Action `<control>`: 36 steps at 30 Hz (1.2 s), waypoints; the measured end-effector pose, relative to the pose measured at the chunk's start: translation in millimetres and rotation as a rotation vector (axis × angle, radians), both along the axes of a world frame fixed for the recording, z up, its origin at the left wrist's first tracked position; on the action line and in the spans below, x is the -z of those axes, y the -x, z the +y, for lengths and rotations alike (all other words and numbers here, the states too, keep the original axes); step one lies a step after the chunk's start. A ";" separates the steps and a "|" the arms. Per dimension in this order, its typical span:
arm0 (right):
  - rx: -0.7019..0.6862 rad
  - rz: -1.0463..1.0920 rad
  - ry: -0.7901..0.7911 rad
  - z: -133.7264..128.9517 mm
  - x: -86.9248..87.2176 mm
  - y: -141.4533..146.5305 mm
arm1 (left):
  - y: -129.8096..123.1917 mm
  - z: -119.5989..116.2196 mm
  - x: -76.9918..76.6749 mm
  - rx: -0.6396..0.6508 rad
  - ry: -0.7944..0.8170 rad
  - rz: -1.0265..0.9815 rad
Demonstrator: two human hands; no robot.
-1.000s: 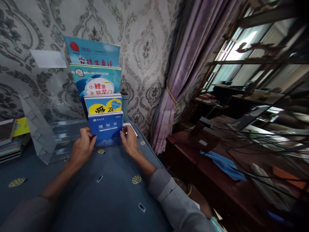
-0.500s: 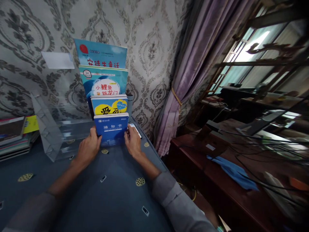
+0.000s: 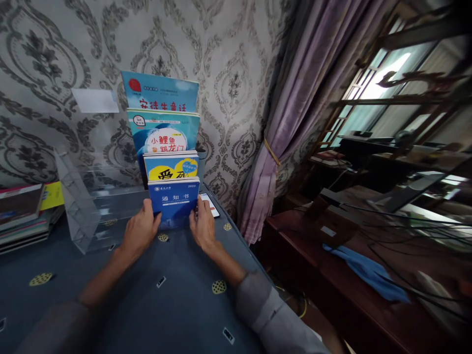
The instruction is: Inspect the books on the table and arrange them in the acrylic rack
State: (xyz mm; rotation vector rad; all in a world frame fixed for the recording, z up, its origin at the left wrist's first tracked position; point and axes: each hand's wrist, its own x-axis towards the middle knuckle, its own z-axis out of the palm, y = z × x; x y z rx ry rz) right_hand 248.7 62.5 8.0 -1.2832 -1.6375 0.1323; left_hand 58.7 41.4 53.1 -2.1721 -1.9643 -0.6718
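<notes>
Left hand (image 3: 140, 228) and right hand (image 3: 204, 225), fingers curled, pinch the lower sides of the blue booklet (image 3: 174, 199), upright near the far right corner of the tabletop (image 3: 177, 314)! Taller books (image 3: 164, 130) step up behind; a phone (image 3: 213, 206) lies by the right edge, a clear rack (image 3: 78, 209) stands left, and beyond it, a stack of books (image 3: 22, 221).

Blue booklet (image 3: 173, 199) hides lower part of yellow-blue book (image 3: 173, 168). Right hand (image 3: 203, 225) partly covers phone (image 3: 213, 207). Book stack (image 3: 22, 204) cut by left edge. Left sleeve (image 3: 57, 324) blurred. Small print on rear book (image 3: 165, 88) unreadable.
</notes>
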 end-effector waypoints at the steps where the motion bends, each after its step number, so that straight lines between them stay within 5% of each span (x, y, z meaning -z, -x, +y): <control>1: -0.009 0.007 0.011 -0.1 -0.7 -0.8 | 1.1 0.2 -0.5 0.006 0.002 0.001; 14: -0.019 0.122 -0.008 4.0 -41.2 3.1 | 1.5 -0.8 -7.3 -0.003 0.037 0.046; 36: 0.016 0.128 -0.116 11.1 -34.1 9.1 | -2.9 -4.1 -8.4 -0.020 0.056 0.126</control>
